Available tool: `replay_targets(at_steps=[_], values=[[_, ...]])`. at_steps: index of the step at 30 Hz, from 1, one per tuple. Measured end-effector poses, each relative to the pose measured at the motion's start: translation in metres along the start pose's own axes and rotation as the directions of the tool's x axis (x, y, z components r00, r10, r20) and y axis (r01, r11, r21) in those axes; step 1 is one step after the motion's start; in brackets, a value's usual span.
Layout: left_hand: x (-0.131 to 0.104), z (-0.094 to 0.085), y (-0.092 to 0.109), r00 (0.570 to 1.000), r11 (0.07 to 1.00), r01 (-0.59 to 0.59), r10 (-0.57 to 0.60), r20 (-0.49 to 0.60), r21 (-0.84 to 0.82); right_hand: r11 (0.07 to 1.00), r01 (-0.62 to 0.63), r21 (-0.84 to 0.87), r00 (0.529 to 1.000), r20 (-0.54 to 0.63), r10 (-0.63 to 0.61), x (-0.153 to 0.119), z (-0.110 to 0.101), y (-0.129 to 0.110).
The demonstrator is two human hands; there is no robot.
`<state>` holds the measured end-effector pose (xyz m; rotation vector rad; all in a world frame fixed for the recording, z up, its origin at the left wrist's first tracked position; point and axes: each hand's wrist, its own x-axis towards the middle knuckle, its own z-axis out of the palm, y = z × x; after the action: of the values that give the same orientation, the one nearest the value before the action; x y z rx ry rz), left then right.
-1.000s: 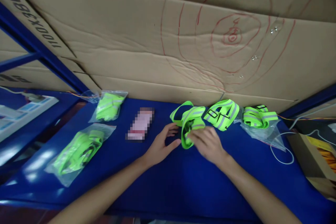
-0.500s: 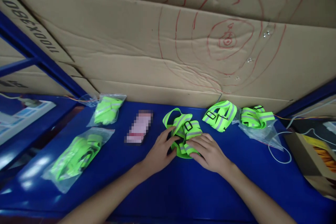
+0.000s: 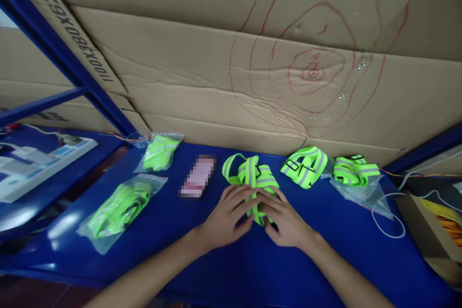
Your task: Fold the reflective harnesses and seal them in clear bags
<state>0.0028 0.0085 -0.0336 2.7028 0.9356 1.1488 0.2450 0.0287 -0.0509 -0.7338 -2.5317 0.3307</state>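
A person's left hand (image 3: 228, 215) and right hand (image 3: 288, 220) cup a neon yellow-green reflective strap (image 3: 265, 179), apparently bundling it, fingers curled, grip unclear; next calls for keeping it compact.

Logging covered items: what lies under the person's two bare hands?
Under the left hand and right hand is part of a bundled neon-green fabric strap with silver stripes. Its far part shows beyond them; what the hands cover cannot be seen.

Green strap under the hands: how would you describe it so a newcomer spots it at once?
On the blue table, find the left hand and right hand, close together. The green strap lies partly beneath them, a loop at its left. Unlike the other straps, only it is under fingers.
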Motion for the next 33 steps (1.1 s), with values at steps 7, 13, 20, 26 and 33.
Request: replay_targets(at_steps=[7,13,20,26,33], values=[[0.005,0.013,0.007,0.973,0.974,-0.228,0.228,0.031,-0.016,0.997,-0.057,0.044,0.998,-0.009,0.057,-0.002,0.009,0.008],[0.005,0.032,-0.023,0.936,0.990,0.098,-0.125,0.328,0.098,0.976,-0.149,0.156,0.989,0.005,0.150,-0.004,0.006,0.013],[0.003,0.030,-0.015,0.941,0.956,0.257,-0.280,0.188,0.139,0.936,-0.268,0.228,0.958,-0.040,0.284,-0.007,0.015,0.019],[0.000,0.028,-0.022,0.915,0.907,0.385,-0.399,0.053,0.173,0.956,-0.257,0.144,0.962,-0.053,0.266,-0.008,0.022,0.020],[0.000,0.026,-0.029,0.827,0.827,0.540,-0.556,0.084,0.155,0.939,-0.318,0.130,0.926,-0.171,0.337,-0.012,0.028,0.021]])
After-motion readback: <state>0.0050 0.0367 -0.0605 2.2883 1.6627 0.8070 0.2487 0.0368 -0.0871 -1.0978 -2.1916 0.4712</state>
